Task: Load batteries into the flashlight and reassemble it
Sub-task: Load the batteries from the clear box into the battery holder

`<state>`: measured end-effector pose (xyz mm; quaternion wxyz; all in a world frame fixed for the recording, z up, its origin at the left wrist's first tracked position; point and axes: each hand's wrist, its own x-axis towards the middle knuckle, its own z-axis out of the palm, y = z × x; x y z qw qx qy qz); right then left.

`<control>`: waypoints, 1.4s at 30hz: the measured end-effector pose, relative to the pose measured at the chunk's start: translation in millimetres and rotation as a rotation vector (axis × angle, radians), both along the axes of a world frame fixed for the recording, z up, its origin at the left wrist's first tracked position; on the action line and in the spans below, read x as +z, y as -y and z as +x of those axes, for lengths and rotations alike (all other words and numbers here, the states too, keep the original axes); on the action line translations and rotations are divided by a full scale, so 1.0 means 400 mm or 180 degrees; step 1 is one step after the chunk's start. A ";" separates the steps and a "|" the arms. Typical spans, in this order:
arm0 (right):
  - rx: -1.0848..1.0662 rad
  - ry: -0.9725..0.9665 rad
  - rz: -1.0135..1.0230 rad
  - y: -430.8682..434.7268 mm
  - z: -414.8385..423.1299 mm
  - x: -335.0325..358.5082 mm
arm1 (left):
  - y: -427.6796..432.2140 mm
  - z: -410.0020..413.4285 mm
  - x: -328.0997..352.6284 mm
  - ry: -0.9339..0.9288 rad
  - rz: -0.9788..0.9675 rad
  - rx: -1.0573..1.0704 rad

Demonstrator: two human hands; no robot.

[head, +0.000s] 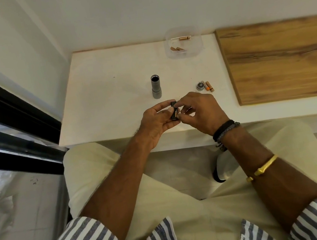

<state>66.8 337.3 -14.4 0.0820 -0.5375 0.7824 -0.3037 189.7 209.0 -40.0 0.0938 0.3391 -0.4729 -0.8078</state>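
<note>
At frame centre our left grip (154, 120) clasps the black battery holder (173, 105); our right grip (199, 109) pinches a battery (176, 113) against it, flashlight body (156, 87) upright above.

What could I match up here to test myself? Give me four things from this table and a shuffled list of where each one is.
Things:
1. grey cylindrical flashlight body
2. black battery holder
3. clear plastic container
4. small round grey end cap

Places:
A. held in the left hand
B. at the far edge of the white table, with loose batteries inside
C. standing upright, open end up
D. beside two orange batteries

Pairs: 1-C, 2-A, 3-B, 4-D
</note>
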 end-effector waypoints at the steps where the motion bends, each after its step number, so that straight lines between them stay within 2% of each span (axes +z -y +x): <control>1: 0.0013 -0.0004 0.0021 0.002 0.000 -0.006 | 0.001 -0.001 0.000 0.0032 -0.0012 -0.0002; 12: -0.0004 0.0063 0.0012 -0.001 0.009 -0.013 | 0.001 0.004 0.008 0.0177 -0.0032 0.0001; 24: 0.0242 0.0025 -0.0276 0.001 -0.002 -0.011 | 0.006 0.005 0.013 0.0111 0.0103 0.0123; 30: 0.0056 0.0162 -0.0391 0.006 0.007 -0.014 | -0.002 -0.004 0.008 0.0015 0.0110 0.0296; 36: -0.0542 0.0630 -0.0536 0.002 -0.006 -0.011 | 0.003 -0.010 -0.003 -0.0163 0.0418 0.0473; 42: -0.1687 0.1281 -0.0981 -0.005 -0.066 -0.021 | 0.010 -0.017 -0.016 -0.0378 0.1036 0.0580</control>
